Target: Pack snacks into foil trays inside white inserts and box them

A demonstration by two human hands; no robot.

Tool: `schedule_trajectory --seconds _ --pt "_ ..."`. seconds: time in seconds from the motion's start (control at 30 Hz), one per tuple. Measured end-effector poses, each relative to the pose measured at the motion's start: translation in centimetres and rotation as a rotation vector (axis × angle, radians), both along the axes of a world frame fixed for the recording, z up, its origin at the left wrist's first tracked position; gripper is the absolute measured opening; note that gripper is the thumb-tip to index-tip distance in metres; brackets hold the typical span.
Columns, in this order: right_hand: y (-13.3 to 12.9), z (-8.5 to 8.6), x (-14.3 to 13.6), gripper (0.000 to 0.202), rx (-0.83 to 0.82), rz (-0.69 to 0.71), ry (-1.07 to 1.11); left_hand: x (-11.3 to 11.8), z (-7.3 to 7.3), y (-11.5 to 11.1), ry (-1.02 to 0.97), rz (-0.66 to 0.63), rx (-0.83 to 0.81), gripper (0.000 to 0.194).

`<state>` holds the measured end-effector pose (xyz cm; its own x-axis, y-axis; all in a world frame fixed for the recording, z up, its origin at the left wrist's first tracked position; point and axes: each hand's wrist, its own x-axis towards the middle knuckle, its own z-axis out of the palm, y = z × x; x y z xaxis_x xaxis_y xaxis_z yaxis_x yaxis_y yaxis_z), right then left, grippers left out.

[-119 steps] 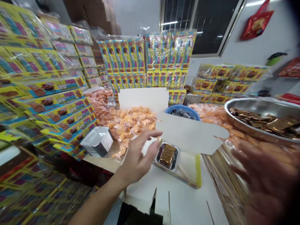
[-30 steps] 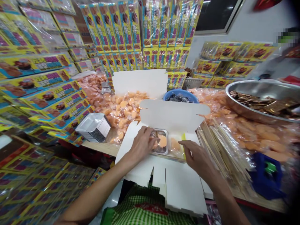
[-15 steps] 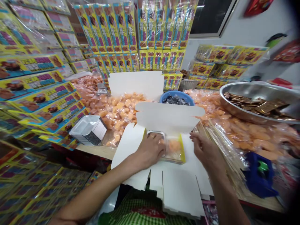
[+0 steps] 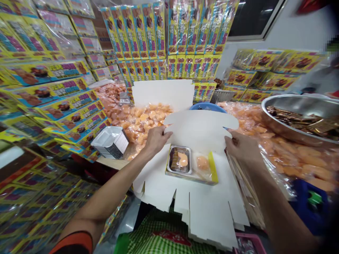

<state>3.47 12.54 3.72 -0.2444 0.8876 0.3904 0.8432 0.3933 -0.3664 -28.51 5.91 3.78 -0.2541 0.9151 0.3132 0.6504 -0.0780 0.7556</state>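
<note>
An unfolded white cardboard box [image 4: 209, 204] lies in front of me, its back flap [image 4: 201, 127] standing up. My left hand [image 4: 156, 140] pinches the flap's left edge between thumb and fingers. At its right edge my right hand [image 4: 242, 150] has its fingers curled on the cardboard. Between my hands, on the white card, rests a yellow-edged box [image 4: 213, 168]. A foil tray [image 4: 190, 160] sits in its left part, containing a brown-gold packet [image 4: 174, 160] and an orange piece [image 4: 182, 159]. To the right of the tray is a wrapped orange round piece [image 4: 202, 162].
Stacked foil trays [image 4: 109, 139] stand at left beside wrapped orange pieces [image 4: 144, 120]. Printed yellow boxes [image 4: 53, 93] pile high at left and back. A steel bowl [image 4: 267, 116] of brown packets, a blue basin [image 4: 206, 106] and a blue tape dispenser [image 4: 304, 208] are around the card.
My left hand has let go of the foil tray and moved up to the flap's left edge. My right hand has closed in on the right edge. The view has shifted slightly.
</note>
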Motion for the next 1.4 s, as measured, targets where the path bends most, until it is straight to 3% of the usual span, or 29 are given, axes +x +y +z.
schedule_trajectory --seconds 0.1,0.2,0.33,0.43,0.5,0.63,0.7,0.77,0.87,1.0,1.07,1.23,1.4 --pt "-2.5 -0.8 -1.1 0.013 0.018 -0.011 -0.012 1.1 -0.8 -1.8 0.021 -0.121 -0.079 0.014" --pt "-5.5 -2.7 -0.9 0.012 0.035 0.036 -0.017 1.4 -2.1 -3.9 0.03 -0.282 -0.13 0.032" --pt "-8.4 -5.8 0.2 0.037 0.085 0.285 0.142 0.3 -3.2 -5.3 0.042 -0.516 -0.092 0.043" --pt "-8.8 -6.9 0.9 0.046 0.162 0.425 0.169 -0.9 -2.7 -4.9 0.076 -0.669 -0.114 0.054" --pt "-8.1 -6.3 1.3 0.044 0.106 0.434 0.159 -1.5 -1.7 -4.1 0.104 -0.726 -0.163 0.051" --pt "-5.2 -3.1 1.6 0.04 -0.172 0.349 0.085 -1.8 0.3 -2.3 0.214 -0.739 -0.319 0.036" --pt "-4.3 -2.4 1.7 0.041 -0.218 0.346 0.064 -1.5 0.5 -2.3 0.237 -0.736 -0.326 0.035" --pt "-4.4 -3.3 1.9 0.039 -0.177 0.38 0.101 -1.3 0.0 -2.9 0.212 -0.735 -0.282 0.039" --pt "-6.2 -6.6 2.5 0.044 -0.071 0.473 0.164 -1.4 -1.5 -4.5 0.178 -0.754 -0.234 0.064" --pt "-9.1 -9.9 3.2 0.068 -0.168 0.576 0.082 -1.8 -3.5 -5.9 0.22 -0.844 -0.198 0.085" --pt "-9.6 -10.3 3.1 0.072 -0.22 0.571 0.111 -1.2 -4.2 -6.3 0.163 -0.857 -0.153 0.086" --pt "-8.4 -10.0 2.8 0.056 -0.174 0.517 0.262 1.0 -5.6 -7.3 -0.057 -0.672 -0.162 0.086" --pt "-7.6 -10.6 4.1 0.063 -0.23 0.59 0.111 0.0 -6.9 -7.6 0.103 -0.758 -0.214 0.106"
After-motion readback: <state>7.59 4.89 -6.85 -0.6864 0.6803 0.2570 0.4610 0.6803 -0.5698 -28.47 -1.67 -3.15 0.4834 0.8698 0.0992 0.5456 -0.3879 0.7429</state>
